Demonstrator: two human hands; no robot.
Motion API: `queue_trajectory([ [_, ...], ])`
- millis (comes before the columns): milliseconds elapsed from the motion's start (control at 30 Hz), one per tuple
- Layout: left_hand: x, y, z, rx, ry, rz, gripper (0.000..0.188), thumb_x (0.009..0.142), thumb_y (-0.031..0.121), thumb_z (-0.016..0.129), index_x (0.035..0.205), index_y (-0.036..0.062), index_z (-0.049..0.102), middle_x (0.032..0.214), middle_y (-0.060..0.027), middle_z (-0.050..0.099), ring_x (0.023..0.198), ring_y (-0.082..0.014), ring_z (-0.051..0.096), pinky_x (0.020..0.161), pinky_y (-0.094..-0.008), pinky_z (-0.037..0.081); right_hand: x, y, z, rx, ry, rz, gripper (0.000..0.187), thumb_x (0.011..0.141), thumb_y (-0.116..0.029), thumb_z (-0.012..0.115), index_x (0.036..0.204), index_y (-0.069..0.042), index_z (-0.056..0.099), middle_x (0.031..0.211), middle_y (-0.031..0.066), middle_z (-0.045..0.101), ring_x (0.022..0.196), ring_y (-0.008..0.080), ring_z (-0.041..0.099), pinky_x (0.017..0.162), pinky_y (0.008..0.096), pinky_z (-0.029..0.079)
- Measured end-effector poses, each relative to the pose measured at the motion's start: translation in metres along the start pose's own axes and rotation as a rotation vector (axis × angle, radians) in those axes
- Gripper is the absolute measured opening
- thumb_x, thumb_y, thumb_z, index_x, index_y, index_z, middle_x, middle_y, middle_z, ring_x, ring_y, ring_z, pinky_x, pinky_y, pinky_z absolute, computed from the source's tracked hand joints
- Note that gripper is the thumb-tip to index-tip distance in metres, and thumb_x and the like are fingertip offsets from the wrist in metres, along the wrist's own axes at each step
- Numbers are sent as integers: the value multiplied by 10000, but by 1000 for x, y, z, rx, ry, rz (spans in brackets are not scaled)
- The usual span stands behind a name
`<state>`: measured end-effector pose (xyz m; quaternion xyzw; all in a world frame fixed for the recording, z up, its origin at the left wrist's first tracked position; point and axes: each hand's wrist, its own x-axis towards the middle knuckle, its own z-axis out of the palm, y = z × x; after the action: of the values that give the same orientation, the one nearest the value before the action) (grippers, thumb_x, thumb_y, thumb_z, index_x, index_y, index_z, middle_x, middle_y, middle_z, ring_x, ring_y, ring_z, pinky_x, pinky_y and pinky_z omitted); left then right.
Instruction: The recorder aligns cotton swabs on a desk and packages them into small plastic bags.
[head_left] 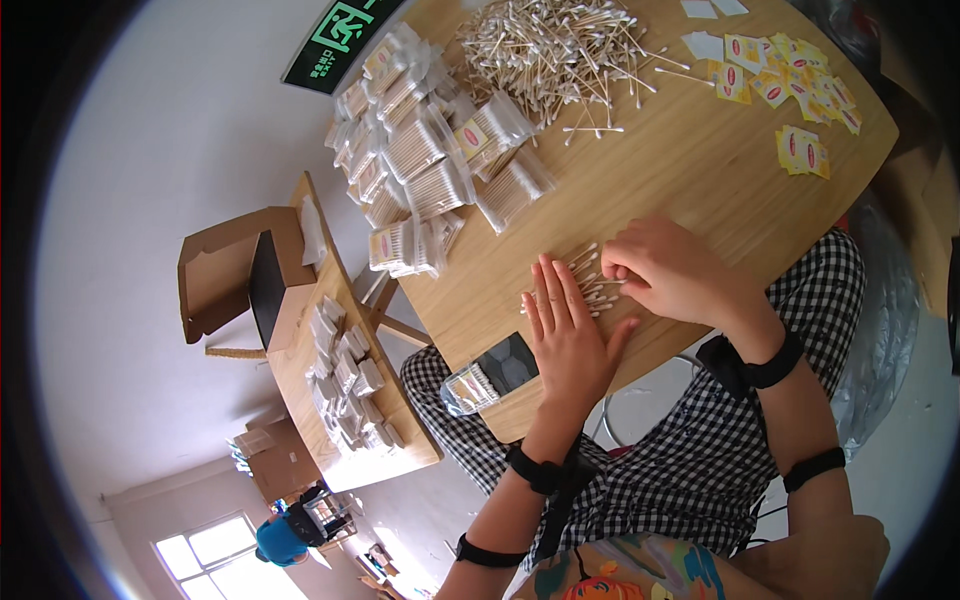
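Note:
My left hand [568, 340] lies flat with fingers stretched out over a small spread of cotton swabs [590, 268] on the wooden table. Just right of it, my right hand [665, 268] has its fingers curled in a pinch on a cotton swab [612, 282], whose thin stick points toward the left hand. Part of the small spread is hidden under both hands. Beside the left hand, at the table's near edge, lies a dark flat device [508, 362] with a clear bag of swabs [470, 389] against it.
A large heap of loose swabs [545, 60] covers the table's far side. Left of it are piled filled clear bags [415, 150]. Yellow-and-white cards [800, 80] lie at the far right. A second table [300, 400] holds white packs and an open cardboard box [245, 270]. A person [280, 540] is in the background.

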<state>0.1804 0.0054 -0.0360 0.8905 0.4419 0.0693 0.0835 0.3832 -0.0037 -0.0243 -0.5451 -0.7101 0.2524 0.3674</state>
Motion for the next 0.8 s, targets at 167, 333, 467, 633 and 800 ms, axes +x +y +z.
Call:
queue_trajectory([
  [167, -2, -2, 5, -31, 38, -14, 986, 918, 514, 643, 1556, -91, 200, 1621, -293, 231, 1532, -423, 182, 1232, -566, 143, -6, 13, -9, -121, 73, 83, 80, 840, -12, 654, 866, -48, 588, 806, 104, 619, 823, 329, 601, 746, 435, 478],
  [333, -5, -1, 0, -122, 43, -12, 920, 921, 427, 666, 1549, -82, 226, 1619, -279, 249, 1529, -420, 197, 1234, -563, 136, 5, 25, -24, -259, 359, 118, 70, 828, 30, 623, 836, -30, 589, 828, 122, 619, 845, 335, 610, 738, 444, 477],
  [467, -7, -1, 4, -133, 118, -24, 920, 911, 395, 682, 1550, -81, 222, 1631, -291, 208, 1537, -430, 160, 1231, -577, 119, 23, 15, 18, -115, 261, -75, 80, 824, 27, 634, 869, -38, 621, 844, 121, 615, 879, 329, 614, 779, 427, 501],
  [633, -14, 1, -1, -87, 77, -27, 976, 903, 431, 684, 1559, -92, 185, 1641, -310, 153, 1544, -445, 114, 1226, -594, 106, 12, 6, 17, 12, 191, -28, 84, 837, 24, 628, 899, -34, 631, 860, 118, 628, 874, 325, 623, 772, 422, 514],
  [800, -6, 2, -6, 35, -33, 28, 1069, 889, 563, 655, 1550, -123, 170, 1636, -310, 171, 1538, -444, 139, 1227, -570, 146, 6, 15, 1, -18, 352, 84, 77, 871, 7, 624, 941, -23, 614, 892, 127, 641, 861, 346, 630, 751, 435, 513],
])
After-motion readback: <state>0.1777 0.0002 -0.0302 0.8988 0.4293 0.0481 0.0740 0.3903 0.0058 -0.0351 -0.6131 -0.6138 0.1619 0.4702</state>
